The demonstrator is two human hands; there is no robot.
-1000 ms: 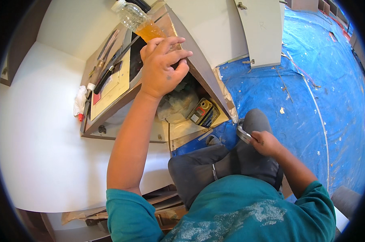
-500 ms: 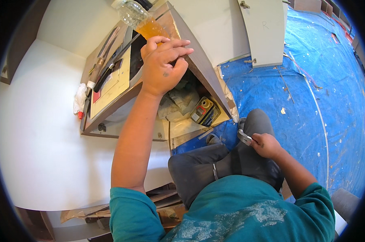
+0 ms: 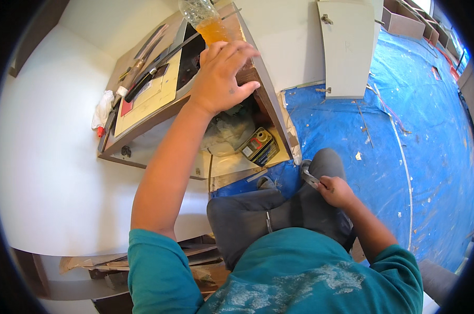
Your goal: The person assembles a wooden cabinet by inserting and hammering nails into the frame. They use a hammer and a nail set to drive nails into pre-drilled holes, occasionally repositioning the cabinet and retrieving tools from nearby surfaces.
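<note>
Metal tool (image 3: 310, 178), small and grey, sits in our right hand (image 3: 335, 191), which is curled around its lower end down by our knee; the tool's curved tip sticks up and to the left of the fist, over the dark grey trousers (image 3: 279, 214). We see our teal shirt (image 3: 294, 277) filling the bottom of the view, with both forearms coming out of it.

Further out, our left hand (image 3: 221, 78) lies flat with fingers spread on the top edge of a brown wooden box (image 3: 263, 97), gripping nothing that we can make out; the palm presses on the board and the fingertips reach over the edge. Below that hand, inside the box, we see crumpled plastic wrap (image 3: 227, 131) and a small yellow and black container (image 3: 259, 146) lying just beside it.

Left of the hand, a tray of the box holds a beige card (image 3: 148, 97), long dark tools (image 3: 153, 73) and a white rag (image 3: 103, 107) at its outer end. Beyond the fingertips stands a clear bottle of orange liquid (image 3: 208, 23). To the right, a blue tarp (image 3: 399, 131) covers the floor, and a pale cabinet door (image 3: 347, 47) with hinges lies on it.
</note>
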